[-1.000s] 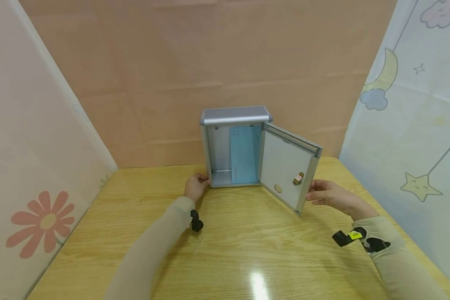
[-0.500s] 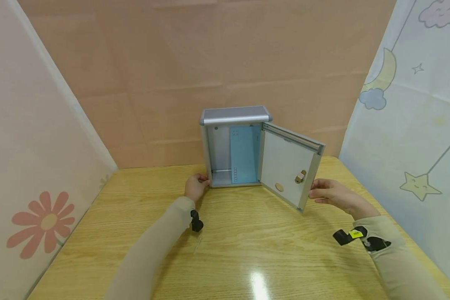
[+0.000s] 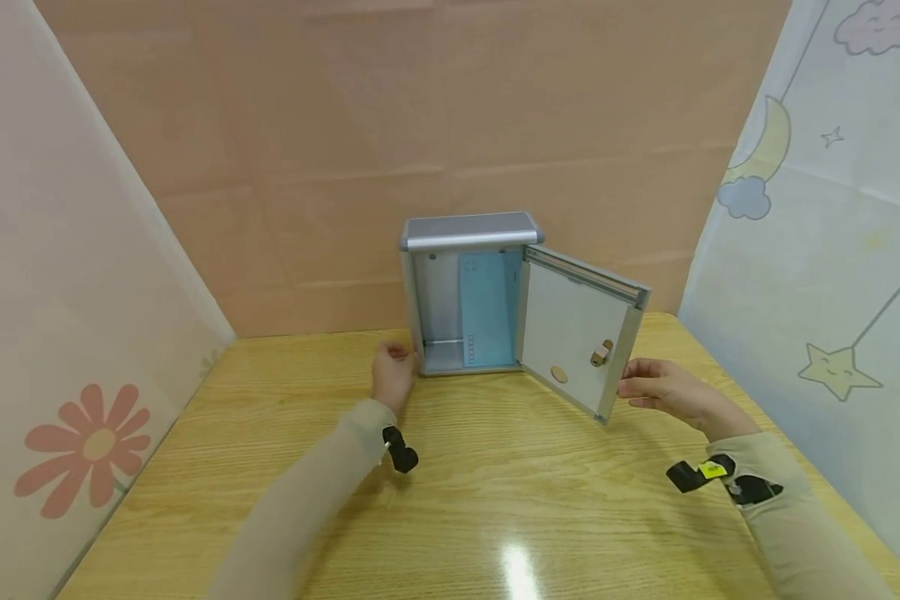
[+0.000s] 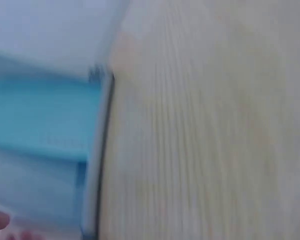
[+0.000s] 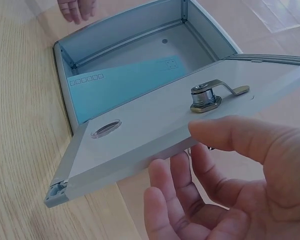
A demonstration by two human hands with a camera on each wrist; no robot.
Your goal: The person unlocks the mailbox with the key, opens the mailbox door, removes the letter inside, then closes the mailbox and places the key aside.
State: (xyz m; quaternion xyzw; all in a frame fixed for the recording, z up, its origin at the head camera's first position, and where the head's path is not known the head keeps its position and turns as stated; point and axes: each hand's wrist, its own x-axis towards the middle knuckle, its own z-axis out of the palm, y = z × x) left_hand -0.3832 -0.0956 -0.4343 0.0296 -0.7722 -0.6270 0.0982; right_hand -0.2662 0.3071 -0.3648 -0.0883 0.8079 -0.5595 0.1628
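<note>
Right wrist: right grip [image 5: 245,195] narrowly parted, pinching door edge [image 5: 127,162].

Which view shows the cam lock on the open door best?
The right wrist view: the cam lock is close and sharp, its bent lever distinct. The head view shows it small, the left wrist view not at all.

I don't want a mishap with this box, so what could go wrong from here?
The door might swing if the right hand, which holds its free edge, lets go. The left hand is close to the left side of the box, so a closing door could pinch it if it strayed into the opening. The envelope stands on end inside with nothing seen holding its front, so a jolt might tip it out.
</note>
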